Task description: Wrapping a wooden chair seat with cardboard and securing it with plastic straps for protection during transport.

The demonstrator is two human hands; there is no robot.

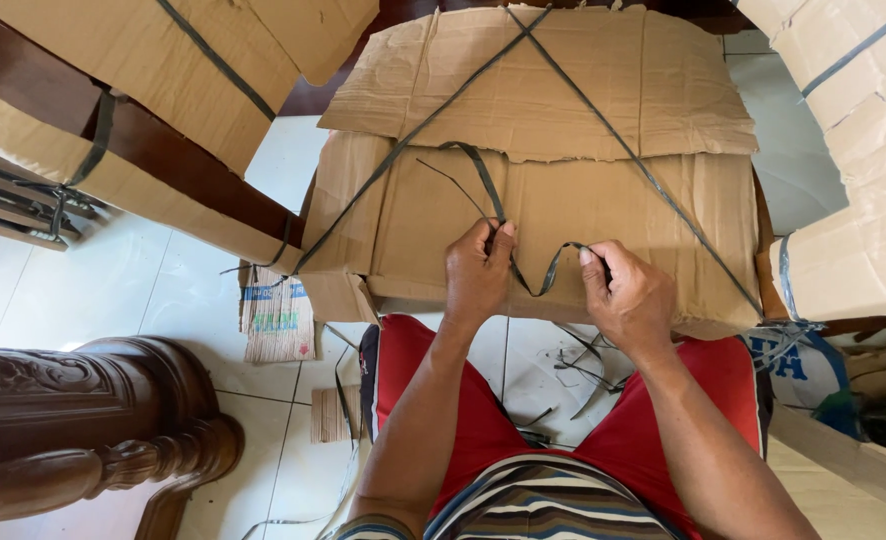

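Both hands (pixel 553 280) pinch strap (pixel 535 282) at cardboard (pixel 563 200) front edge.

The head view is bright and evenly lit by soft daylight. The glossy white tiled floor (pixel 193 290) shows a pale sheen at left, with no harsh glare. Shadows are faint and soft-edged: a shallow one lies under the raised edge of the flat brown cardboard sheet (pixel 563 200), another beneath the dark carved wooden furniture leg (pixel 83 420). Focus is sharp across the centre. Wide-angle distortion bends straight lines near the frame edges, most visibly on the strapped cardboard-wrapped bundle (pixel 853 150) at right. No motion blur appears.
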